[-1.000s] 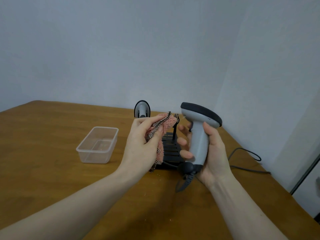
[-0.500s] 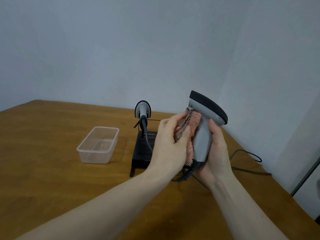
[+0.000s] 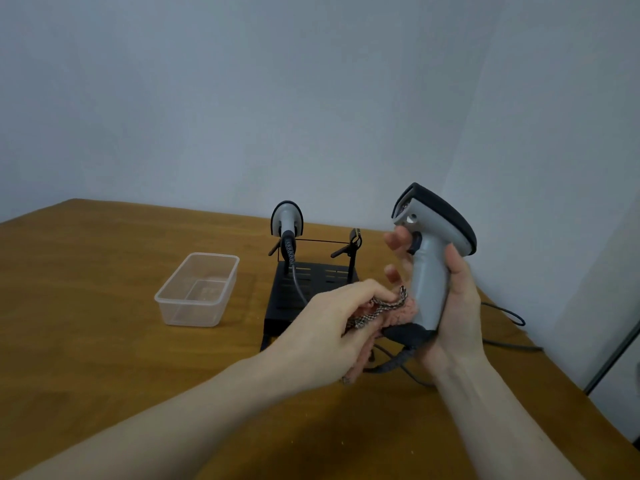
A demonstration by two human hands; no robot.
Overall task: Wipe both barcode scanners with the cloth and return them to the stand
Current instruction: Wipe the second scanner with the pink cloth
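Fingers (image 3: 360, 292) of the left hand (image 3: 332, 327) are curled, pinching the cloth (image 3: 394, 311) between thumb and fingertips. The cloth is pink with a checked edge; it is bunched against the lower front of the handle of the held scanner (image 3: 431, 258), touching it. Part of the cloth hangs below the left palm.

The right hand (image 3: 457, 306) grips that scanner's grey handle from the right side, thumb along the near face, fingers wrapped round the far side with their tips showing to the left of the handle near the dark trigger. The held scanner stands upright above the tabletop (image 3: 104, 358), its black-capped head uppermost and tilted toward the left. A dark coiled cable (image 3: 398, 358) leaves its base and runs down to the tabletop, then away to the right.

Beyond the hands, the black stand (image 3: 304, 292) sits on the tabletop. The second scanner (image 3: 287, 220) rests in the stand's left cradle, head up, its cable dropping over the slotted base. The right cradle (image 3: 353, 244) holds nothing.

To the left of the stand, apart from it, sits a clear plastic tub (image 3: 197, 289).

Behind the tabletop rises a plain pale wall (image 3: 242, 98).
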